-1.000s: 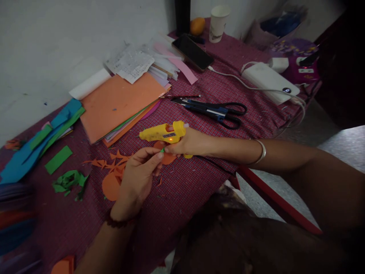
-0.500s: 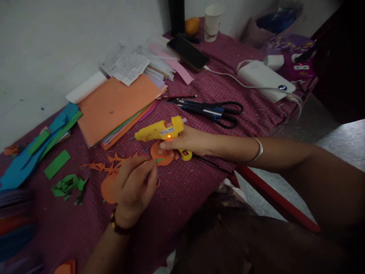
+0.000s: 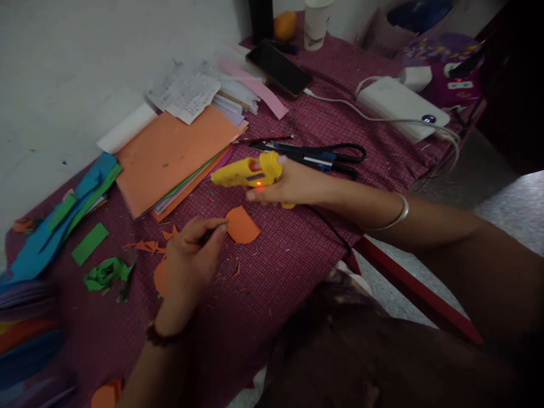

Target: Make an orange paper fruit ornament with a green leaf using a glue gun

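My right hand [image 3: 293, 184] is wrapped round the handle of a yellow hot glue gun [image 3: 242, 173]. Its nozzle points left, and a small orange light glows on its side. My left hand [image 3: 191, 266] is closed in a pinch at the left edge of an orange paper piece [image 3: 243, 225], which lies on the cloth below the glue gun. Between the left fingertips is a small green paper piece, mostly hidden and dark now. A round orange paper [image 3: 160, 277] is partly covered by the left hand, beside jagged orange scraps [image 3: 147, 246].
Orange and other coloured sheets [image 3: 178, 153] lie at the back, near black-handled scissors [image 3: 314, 156]. Green scraps [image 3: 108, 275], a green strip [image 3: 90, 243] and blue strips [image 3: 55, 218] are leftward. A phone [image 3: 278, 68], paper cup [image 3: 317, 25] and cabled white power bank [image 3: 402, 107] stand farther back.
My right hand has lifted the glue gun up and to the right, away from the orange piece, which now shows fully. My left hand has shifted slightly left and up.
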The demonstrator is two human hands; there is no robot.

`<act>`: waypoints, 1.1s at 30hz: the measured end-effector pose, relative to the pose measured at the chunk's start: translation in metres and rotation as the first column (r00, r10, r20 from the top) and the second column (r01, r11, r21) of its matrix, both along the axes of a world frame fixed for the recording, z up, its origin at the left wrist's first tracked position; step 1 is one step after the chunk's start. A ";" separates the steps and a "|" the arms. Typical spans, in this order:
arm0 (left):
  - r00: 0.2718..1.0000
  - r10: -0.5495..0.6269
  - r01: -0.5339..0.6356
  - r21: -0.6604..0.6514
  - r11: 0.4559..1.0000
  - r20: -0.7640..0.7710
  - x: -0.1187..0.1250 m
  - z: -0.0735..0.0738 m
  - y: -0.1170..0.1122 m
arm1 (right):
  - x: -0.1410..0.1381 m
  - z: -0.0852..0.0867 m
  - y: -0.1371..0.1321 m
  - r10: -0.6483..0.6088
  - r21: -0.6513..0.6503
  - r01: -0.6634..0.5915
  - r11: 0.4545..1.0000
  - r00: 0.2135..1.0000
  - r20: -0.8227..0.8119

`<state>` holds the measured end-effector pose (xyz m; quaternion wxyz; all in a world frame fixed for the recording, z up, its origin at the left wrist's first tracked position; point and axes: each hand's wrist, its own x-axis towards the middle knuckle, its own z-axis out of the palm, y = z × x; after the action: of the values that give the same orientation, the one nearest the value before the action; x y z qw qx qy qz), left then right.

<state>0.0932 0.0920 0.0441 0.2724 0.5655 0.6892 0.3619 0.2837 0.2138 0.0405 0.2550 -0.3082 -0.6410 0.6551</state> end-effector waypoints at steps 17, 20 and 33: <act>0.899 0.016 0.094 -0.228 0.969 0.438 -0.024 -0.010 0.047 | 0.036 -0.006 0.018 0.182 0.205 -0.229 0.952 0.957 0.225; 0.914 -0.022 0.136 -0.253 0.958 0.405 -0.022 -0.009 0.044 | 0.038 -0.008 0.019 0.197 0.210 -0.240 0.948 0.958 0.209; 0.988 -0.032 0.062 -0.202 0.977 0.150 -0.023 -0.009 0.039 | 0.031 -0.006 0.015 0.180 0.250 -0.241 0.938 0.954 0.241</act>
<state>0.0700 0.1312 0.0347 0.3878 0.5225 0.6874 0.3225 0.3150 0.2290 0.0349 0.1530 -0.2676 -0.7793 0.5456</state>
